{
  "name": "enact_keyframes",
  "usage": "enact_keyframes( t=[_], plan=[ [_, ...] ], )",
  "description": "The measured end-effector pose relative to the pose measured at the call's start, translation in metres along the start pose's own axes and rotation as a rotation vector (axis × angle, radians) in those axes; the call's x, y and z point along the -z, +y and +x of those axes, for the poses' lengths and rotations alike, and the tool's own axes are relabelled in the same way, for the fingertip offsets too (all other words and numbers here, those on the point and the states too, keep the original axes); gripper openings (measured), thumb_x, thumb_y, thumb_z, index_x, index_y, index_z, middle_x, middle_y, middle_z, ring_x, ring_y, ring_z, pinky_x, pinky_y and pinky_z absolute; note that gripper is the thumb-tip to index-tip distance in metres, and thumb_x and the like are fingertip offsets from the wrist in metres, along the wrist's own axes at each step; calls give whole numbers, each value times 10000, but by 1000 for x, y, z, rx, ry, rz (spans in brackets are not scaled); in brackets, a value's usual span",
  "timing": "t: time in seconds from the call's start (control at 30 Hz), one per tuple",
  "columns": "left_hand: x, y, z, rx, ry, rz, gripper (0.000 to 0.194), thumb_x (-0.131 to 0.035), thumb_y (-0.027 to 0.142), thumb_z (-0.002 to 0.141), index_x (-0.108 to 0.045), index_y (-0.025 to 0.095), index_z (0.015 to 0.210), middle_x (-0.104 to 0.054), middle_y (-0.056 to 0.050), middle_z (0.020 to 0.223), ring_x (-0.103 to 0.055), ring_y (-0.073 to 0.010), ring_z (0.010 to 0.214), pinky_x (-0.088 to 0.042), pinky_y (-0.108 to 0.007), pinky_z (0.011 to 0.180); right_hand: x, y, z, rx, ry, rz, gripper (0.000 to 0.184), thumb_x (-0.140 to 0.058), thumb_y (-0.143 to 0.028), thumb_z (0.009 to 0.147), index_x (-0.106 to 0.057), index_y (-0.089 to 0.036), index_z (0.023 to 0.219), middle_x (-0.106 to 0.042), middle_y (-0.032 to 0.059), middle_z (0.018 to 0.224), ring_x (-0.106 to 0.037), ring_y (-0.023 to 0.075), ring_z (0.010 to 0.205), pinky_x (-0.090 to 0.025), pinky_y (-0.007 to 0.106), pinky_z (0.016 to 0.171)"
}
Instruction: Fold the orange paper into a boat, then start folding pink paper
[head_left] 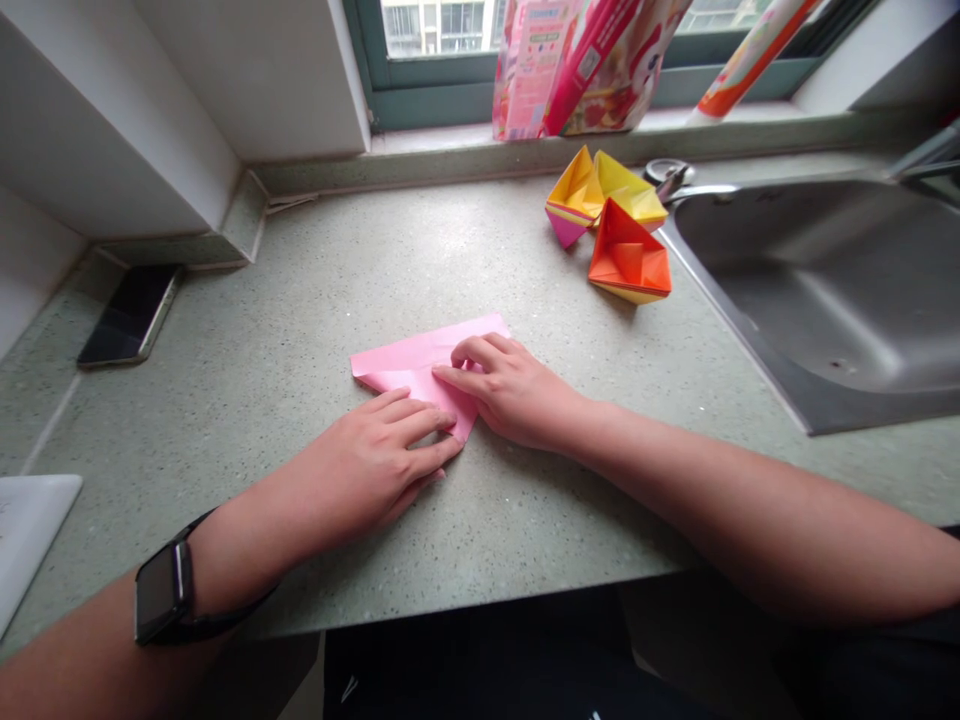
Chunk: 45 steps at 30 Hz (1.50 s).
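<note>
A folded piece of pink paper (409,362) lies on the speckled countertop in the middle of the head view. My left hand (397,445) rests on its near part with fingers stretched out and spread. On the paper's right side, my right hand (517,390) presses down with an extended index finger, the other fingers curled; part of the paper is hidden beneath it. Toward the back right stand folded paper boats: an orange one (634,262) in front, a yellow-orange one (576,195) and a yellow one (630,192) behind it.
A steel sink (787,385) is set into the counter (300,300) at the right. A phone (129,318) lies at the left by the wall, and a white flat object (34,520) at the lower left. Colourful packages (592,75) stand on the window sill.
</note>
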<state>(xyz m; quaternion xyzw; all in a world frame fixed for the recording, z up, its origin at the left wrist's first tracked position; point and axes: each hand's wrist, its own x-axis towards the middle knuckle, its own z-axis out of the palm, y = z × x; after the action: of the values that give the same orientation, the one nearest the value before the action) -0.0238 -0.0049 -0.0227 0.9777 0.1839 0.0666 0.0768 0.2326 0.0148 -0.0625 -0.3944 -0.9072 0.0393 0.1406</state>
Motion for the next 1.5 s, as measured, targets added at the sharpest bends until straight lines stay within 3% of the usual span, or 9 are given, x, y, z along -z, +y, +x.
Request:
enact_keyframes(
  t=[0.27,0.47,1.03,1.27,1.5],
  plan=[
    [0,5,-1,22,-27,-20,378,-554,215,1114,-706,198,1459,-721,-146,1388,-676,-313,1251,-494,-543,1180,0,1,-3,23,23,17,370,-551,-177,1071,-747,-167,1385,-697,175,1261,-576,296,1112,-509,462,993],
    [0,7,0,45,-54,-28,387,-529,235,1123,-695,196,1471,-725,-136,1377,-678,-310,1246,-486,-557,1198,2,-2,-8,5,54,83,304,-575,-187,1069,-790,-229,1280,-690,139,1256,-587,268,1088,-521,436,977],
    [1,5,0,58,-64,-32,379,-517,273,1131,-690,231,1466,-719,-115,1428,-667,-295,1296,-473,-527,1223,5,-4,-7,11,41,70,300,-562,-165,1062,-786,-202,1257,-706,149,1233,-590,269,1078,-537,444,974],
    [4,6,3,53,-64,-40,375,-481,263,1142,-706,214,1439,-735,-112,1391,-672,-283,1273,-518,-471,1161,7,-6,-7,17,43,47,294,-540,-194,1083,-779,-198,1254,-707,148,1226,-591,267,1074,-528,437,986],
    [-3,9,-1,107,-33,-19,346,-549,292,1118,-727,256,1413,-741,-100,1375,-668,-295,1286,-446,-569,1232,10,-11,-9,-2,24,30,308,-605,-338,1072,-745,-181,1298,-693,171,1259,-589,313,1132,-530,496,1005]
  ],
)
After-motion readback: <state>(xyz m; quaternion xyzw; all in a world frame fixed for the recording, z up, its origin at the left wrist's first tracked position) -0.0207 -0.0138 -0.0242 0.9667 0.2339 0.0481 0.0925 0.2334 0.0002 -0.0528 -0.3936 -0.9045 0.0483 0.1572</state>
